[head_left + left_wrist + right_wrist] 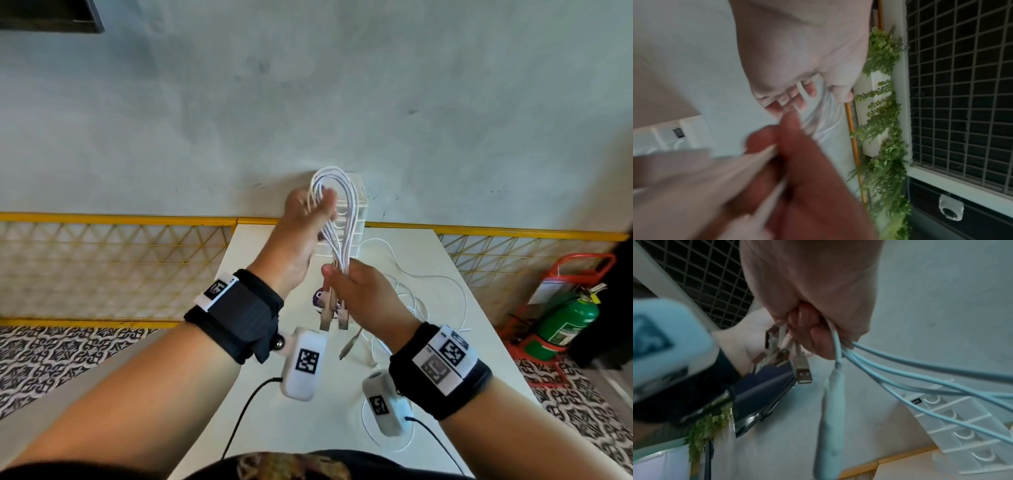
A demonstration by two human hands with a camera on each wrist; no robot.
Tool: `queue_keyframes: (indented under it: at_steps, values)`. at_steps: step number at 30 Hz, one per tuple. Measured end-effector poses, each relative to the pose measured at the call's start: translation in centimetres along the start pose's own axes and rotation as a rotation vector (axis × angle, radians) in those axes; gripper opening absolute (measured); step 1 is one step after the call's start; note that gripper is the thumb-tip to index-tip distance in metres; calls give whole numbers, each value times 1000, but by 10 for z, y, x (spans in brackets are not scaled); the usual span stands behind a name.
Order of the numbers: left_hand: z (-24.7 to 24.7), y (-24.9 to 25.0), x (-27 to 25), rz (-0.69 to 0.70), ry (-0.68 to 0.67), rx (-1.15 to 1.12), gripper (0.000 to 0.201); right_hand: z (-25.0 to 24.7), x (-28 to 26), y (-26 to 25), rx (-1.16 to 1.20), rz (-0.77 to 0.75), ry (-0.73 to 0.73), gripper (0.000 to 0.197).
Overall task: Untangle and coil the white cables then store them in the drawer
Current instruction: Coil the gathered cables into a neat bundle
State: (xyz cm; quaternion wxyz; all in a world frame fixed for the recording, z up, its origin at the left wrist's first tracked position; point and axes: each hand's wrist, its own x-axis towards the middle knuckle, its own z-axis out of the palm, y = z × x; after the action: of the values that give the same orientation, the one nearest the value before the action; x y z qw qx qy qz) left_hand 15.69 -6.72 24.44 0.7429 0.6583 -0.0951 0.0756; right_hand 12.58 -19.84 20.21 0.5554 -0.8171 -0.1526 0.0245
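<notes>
A semi-public indoor space, such as a café or shared work area, is suggested rather than a private home, though the sort of place cannot be told for certain. A plain grey plastered wall (308,102) is met by a low yellow-framed wire lattice partition (102,257) and a black-and-white patterned tile floor (51,349), and a green fire extinguisher (568,318) is kept in a red stand beside a small white table (479,342). Trailing green foliage (884,146) is seen hung beside a dark wire-grid panel (962,81), and a small white plastic drawer unit (966,434) is set against the wall.
</notes>
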Motion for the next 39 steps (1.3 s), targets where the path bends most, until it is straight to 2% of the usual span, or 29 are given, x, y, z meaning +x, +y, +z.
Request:
queue_keyframes:
  at_steps: [1, 2, 4, 6, 7, 9, 10, 13, 16, 17, 18, 20, 21, 23, 25, 27, 29, 31, 34, 35, 37, 39]
  values:
    - [2, -7, -5, -46, -67, 55, 72, -1, 1, -1, -18, -8, -5, 30]
    - [5, -12, -10, -83, -141, 94, 65, -1, 3, -1, -36, -11, -24, 28]
    - [12, -17, -16, -74, -185, 112, 34, 0, 6, 0, -75, -28, -74, 22]
    - [15, -12, -16, -29, -118, 80, 35, 0, 7, 2, -53, -52, -119, 11]
    - [14, -9, -14, -27, -79, 41, 38, -1, 9, 5, -46, -68, -147, 12]
    - [5, 0, -6, -47, 8, -74, 39, -5, 9, 19, -66, -35, -194, 32]
    - [-1, 7, 0, -50, 40, -135, 39, -8, 9, 29, -94, 1, -206, 36]
    - [-23, 32, 15, 2, 137, -253, 40, -29, 6, 82, -393, 75, -299, 34]
    - [-35, 50, 26, 35, 173, -307, 41, -55, 3, 132, -748, 299, -233, 18]
    - [-35, 51, 27, 29, 171, -308, 42, -64, 4, 145, -835, 349, -197, 25]
    - [-35, 50, 27, 24, 169, -299, 42, -71, 6, 152, -857, 385, -207, 44]
    - [-29, 43, 26, 12, 163, -280, 42, -81, 11, 151, -756, 411, -345, 99]
    - [-25, 40, 26, 3, 156, -277, 42, -83, 15, 144, -685, 409, -426, 118]
    - [-18, 37, 24, -15, 141, -273, 42, -85, 22, 118, -575, 337, -507, 131]
    - [-12, 36, 22, -27, 121, -260, 41, -80, 29, 87, -426, 193, -460, 124]
    - [-6, 34, 20, -37, 88, -247, 41, -65, 33, 54, -182, 53, -414, 104]
    - [-1, 34, 19, -41, 48, -266, 40, -43, 36, 30, -8, -20, -392, 87]
    - [-1, 37, 18, -31, 16, -324, 41, -23, 37, 19, 31, -53, -378, 64]
    - [-10, 48, 20, -20, -1, -429, 41, -9, 29, 19, -37, -86, -324, 20]
    - [-16, 52, 21, -15, 2, -458, 41, -8, 26, 23, -38, -106, -286, 17]
    - [-28, 59, 22, -14, 1, -506, 42, -9, 19, 32, 90, -120, -214, 25]
    - [-38, 63, 22, -25, -3, -521, 42, -13, 14, 38, 219, -139, -234, 36]
